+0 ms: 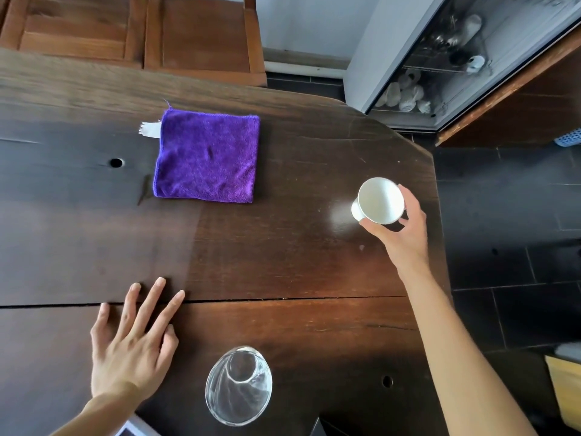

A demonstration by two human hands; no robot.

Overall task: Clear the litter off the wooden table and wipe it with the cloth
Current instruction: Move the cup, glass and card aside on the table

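The paper cup is the litter in play, and in the head view, the only view, it is in the right hand near the right edge of the desk. The fingers wrap its far side and the thumb presses the near side, so the hand is grasping it around the wall just below the rim. The cup tilts with its open mouth toward the camera; whether its base touches the wood or is just clear of it cannot be told. Holding it near that edge fits carrying it off to somewhere beyond the desk, though no bin shows in the picture.

The left hand lies released, palm down and fingers spread on the near left part of the desk, grasping nothing. It probably rests there to steady the person while the other arm reaches out.

The cloth, purple and folded into a square, lies flat toward the far side of the desk, well apart from both hands, seemingly waiting for the wiping step. A small scrap of white paper pokes out at its upper left corner, touching the cloth; it looks like more litter to clear.

A glass stands upright and empty at the near edge, between the two forearms.
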